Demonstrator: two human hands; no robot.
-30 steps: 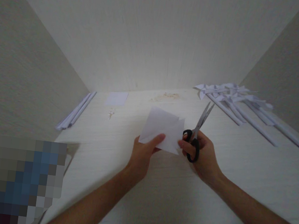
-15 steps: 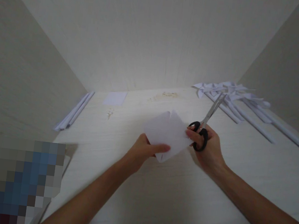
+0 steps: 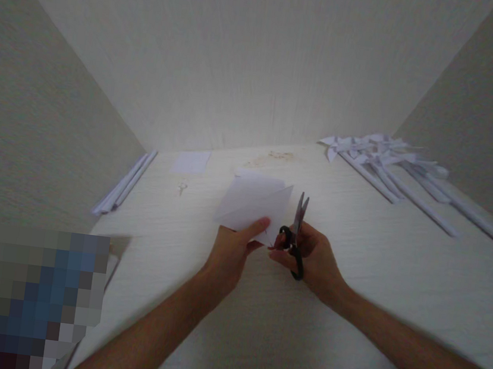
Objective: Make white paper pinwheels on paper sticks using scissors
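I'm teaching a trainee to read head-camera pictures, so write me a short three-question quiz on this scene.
1. Which hand holds the scissors?
2. True or false: the scissors are cutting the held paper.
3. Complete: beside the left-hand wall lie slim white ____.

Key:
1. The right hand.
2. False; the blades stand clear of it.
3. Rolls.
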